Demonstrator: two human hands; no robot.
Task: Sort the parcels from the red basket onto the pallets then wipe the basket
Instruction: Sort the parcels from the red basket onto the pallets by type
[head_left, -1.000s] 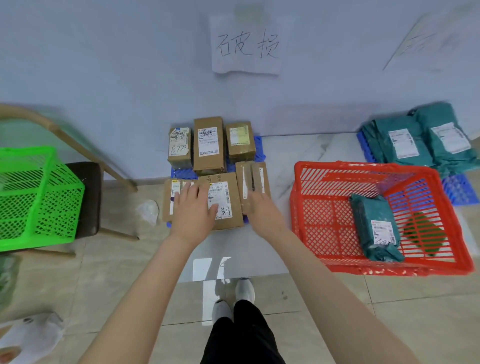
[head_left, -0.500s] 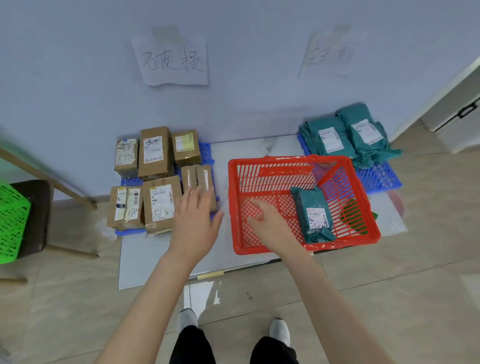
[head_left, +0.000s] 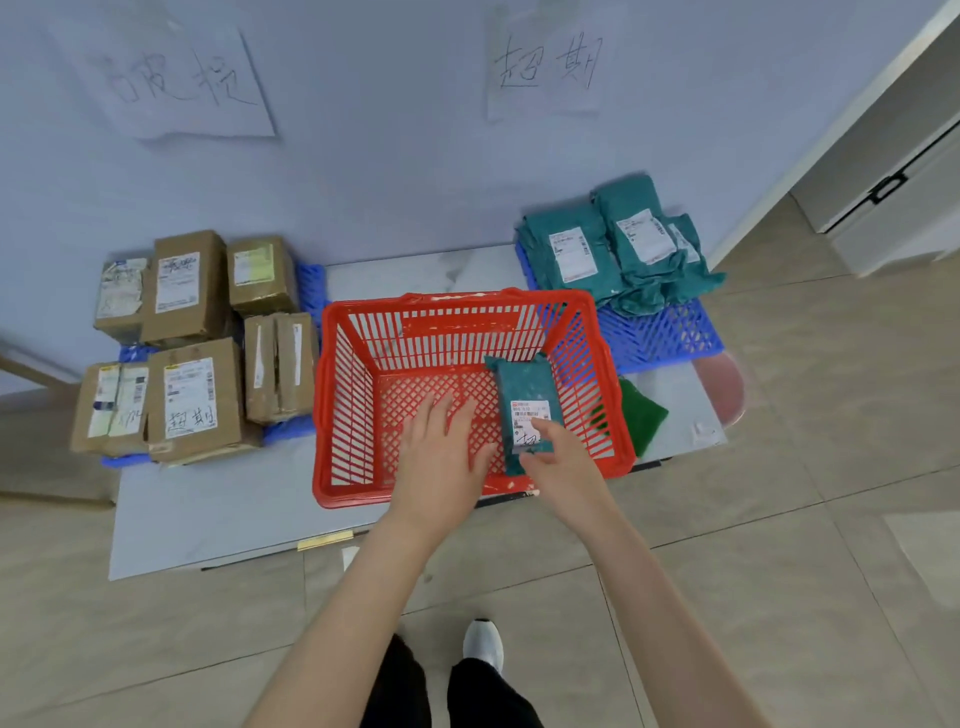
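This is a parcel-sorting corner, a depot back room by the look of it. Handwritten paper signs (head_left: 545, 67) are taped to the wall (head_left: 389, 156) above two blue pallets (head_left: 660, 332) on the tiled floor (head_left: 779, 519). Labelled cardboard boxes (head_left: 189, 291) fill one pallet, teal mailer bags (head_left: 613, 244) the other.

Basket (head_left: 319, 395) between boxes (head_left: 192, 291) left and bags (head_left: 613, 244) right, parcel (head_left: 522, 384) inside

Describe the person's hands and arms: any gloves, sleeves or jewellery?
The left hand and right hand are bare: no gloves, rings or watch visible. Both forearms are uncovered to the frame's edge; no sleeve shows.
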